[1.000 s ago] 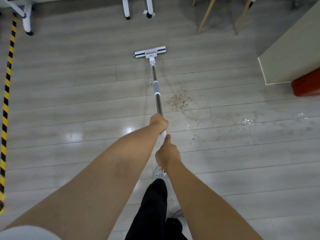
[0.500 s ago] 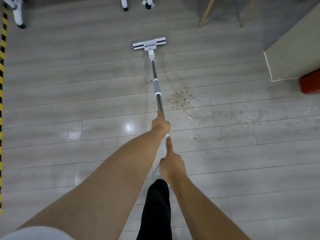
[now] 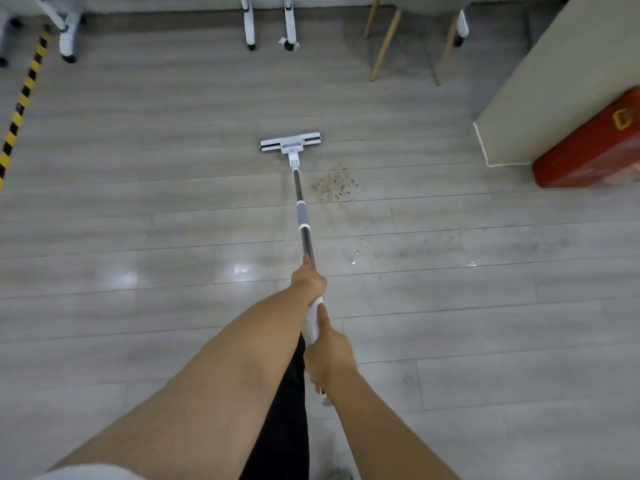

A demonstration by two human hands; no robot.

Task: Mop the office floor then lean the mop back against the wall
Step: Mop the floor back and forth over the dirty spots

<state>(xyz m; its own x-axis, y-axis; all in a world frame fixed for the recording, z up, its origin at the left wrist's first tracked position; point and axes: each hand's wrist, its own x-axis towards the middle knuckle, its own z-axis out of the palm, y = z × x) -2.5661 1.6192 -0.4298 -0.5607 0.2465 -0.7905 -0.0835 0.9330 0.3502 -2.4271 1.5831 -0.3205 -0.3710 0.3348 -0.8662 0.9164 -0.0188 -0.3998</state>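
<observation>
A flat mop stretches away from me over the grey plank floor (image 3: 138,220). Its white head (image 3: 291,143) lies flat on the boards, and a metal pole with a grey collar (image 3: 302,213) runs back to a white handle. My left hand (image 3: 309,282) grips the pole where metal meets the white grip. Just behind it, my right hand (image 3: 329,358) holds the white handle end, thumb laid along it. A patch of brown dirt (image 3: 334,185) lies on the floor just right of the pole, near the head. Fainter smears and wet spots (image 3: 433,251) spread further right.
White caster legs (image 3: 270,26) and wooden chair legs (image 3: 384,43) stand along the far edge. A beige cabinet (image 3: 554,84) with a red box (image 3: 595,147) beside it fills the right. Yellow-black tape (image 3: 20,105) runs down the left. My black trouser leg (image 3: 287,427) is below the hands.
The mop head has been pulled back toward me and now sits nearer the dirt patch. Both hands keep their grip, and the view has tilted up to show more furniture.
</observation>
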